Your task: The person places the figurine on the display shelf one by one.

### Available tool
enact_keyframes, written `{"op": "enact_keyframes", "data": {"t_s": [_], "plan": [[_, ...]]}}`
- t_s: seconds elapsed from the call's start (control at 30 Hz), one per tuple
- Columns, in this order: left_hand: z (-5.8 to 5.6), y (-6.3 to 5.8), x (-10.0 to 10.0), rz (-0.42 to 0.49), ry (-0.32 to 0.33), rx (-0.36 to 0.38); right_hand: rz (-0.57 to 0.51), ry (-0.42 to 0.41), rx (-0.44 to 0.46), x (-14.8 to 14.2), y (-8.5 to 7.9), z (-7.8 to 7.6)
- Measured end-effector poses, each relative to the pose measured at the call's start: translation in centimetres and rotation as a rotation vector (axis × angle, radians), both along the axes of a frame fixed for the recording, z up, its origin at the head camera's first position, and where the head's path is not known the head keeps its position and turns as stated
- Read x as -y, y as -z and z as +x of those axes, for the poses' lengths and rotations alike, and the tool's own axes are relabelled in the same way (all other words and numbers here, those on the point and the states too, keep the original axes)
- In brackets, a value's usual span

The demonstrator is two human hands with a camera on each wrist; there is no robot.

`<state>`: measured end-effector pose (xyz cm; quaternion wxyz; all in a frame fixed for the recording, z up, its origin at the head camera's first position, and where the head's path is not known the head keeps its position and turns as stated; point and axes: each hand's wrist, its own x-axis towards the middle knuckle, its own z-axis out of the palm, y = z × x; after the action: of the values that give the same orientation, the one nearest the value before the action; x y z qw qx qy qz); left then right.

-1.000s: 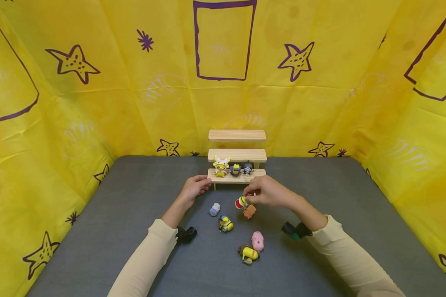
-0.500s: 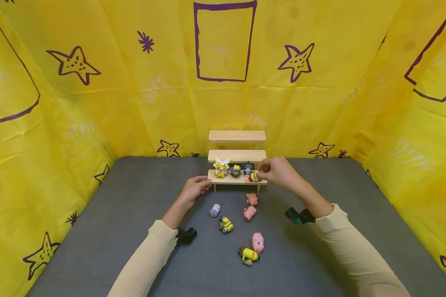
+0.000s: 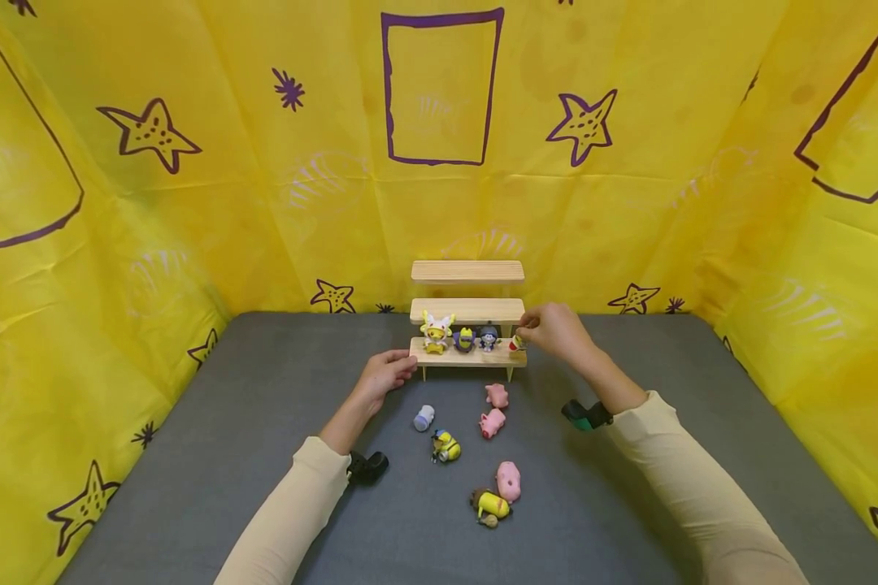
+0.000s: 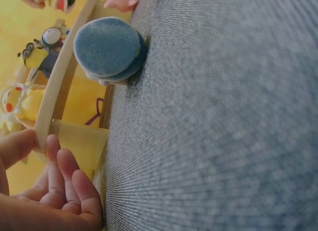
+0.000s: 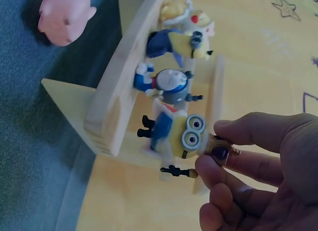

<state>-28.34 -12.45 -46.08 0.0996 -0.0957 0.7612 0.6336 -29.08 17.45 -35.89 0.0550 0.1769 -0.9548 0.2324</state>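
My left hand [image 3: 386, 379] pinches the left end of the lowest board of a three-tier wooden display stand [image 3: 468, 309], thumb above and fingers below. At that board's right end, my right hand [image 3: 562, 333] holds a crowned minion figurine [image 5: 175, 133] by its crown between thumb and fingers. In the right wrist view the figurine's black feet point toward the board, close to it. To its left on the same board stand a dark-helmeted figurine [image 3: 488, 337], a minion in blue [image 3: 464, 340] and a yellow figurine in a white horned hood [image 3: 435, 333].
Several figurines lie on the grey cloth before the stand: pink pigs [image 3: 493, 423], a white-and-lilac one [image 3: 423, 418], a minion with a blue cap [image 3: 445, 447], and a brown-haired minion [image 3: 492, 504] beside a larger pink pig [image 3: 508, 481]. Yellow printed cloth [image 3: 300, 236] walls the back and sides.
My right hand has carried the crowned minion from above the cloth up and right to the lowest board's right end. The small pigs it covered now show. My left hand has stayed on the stand.
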Motion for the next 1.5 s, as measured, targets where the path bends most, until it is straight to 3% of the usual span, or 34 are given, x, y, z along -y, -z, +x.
{"op": "enact_keyframes", "data": {"t_s": [0.43, 0.53, 0.6, 0.67, 0.77, 1.07, 1.37, 1.5], "plan": [[0.1, -0.2, -0.2, 0.020, 0.001, 0.002, 0.020, 0.056, -0.020, 0.3, 1.4, -1.8], [1.1, -1.7, -0.5, 0.017, 0.015, -0.001, 0.010, 0.055, -0.015, 0.4, 1.7, -2.0], [1.1, -1.7, -0.5, 0.013, 0.014, -0.001, 0.006, 0.047, -0.021, 0.5, 1.8, -2.1], [1.0, -1.6, -0.6, 0.007, 0.005, -0.001, -0.001, 0.040, -0.038, 0.6, 2.0, -2.2], [0.1, -0.1, -0.2, 0.010, -0.012, 0.003, -0.009, 0.038, -0.061, 0.7, 2.2, -2.3], [0.1, -0.1, -0.2, 0.005, -0.011, -0.002, -0.031, 0.056, -0.094, 0.9, 1.8, -1.7], [0.1, 0.0, -0.1, 0.010, -0.012, 0.003, -0.007, 0.059, 0.019, 0.9, 1.4, -1.9], [0.1, 0.0, -0.1, 0.006, -0.013, -0.004, 0.000, 0.042, 0.003, 0.9, 1.6, -1.8]]}}
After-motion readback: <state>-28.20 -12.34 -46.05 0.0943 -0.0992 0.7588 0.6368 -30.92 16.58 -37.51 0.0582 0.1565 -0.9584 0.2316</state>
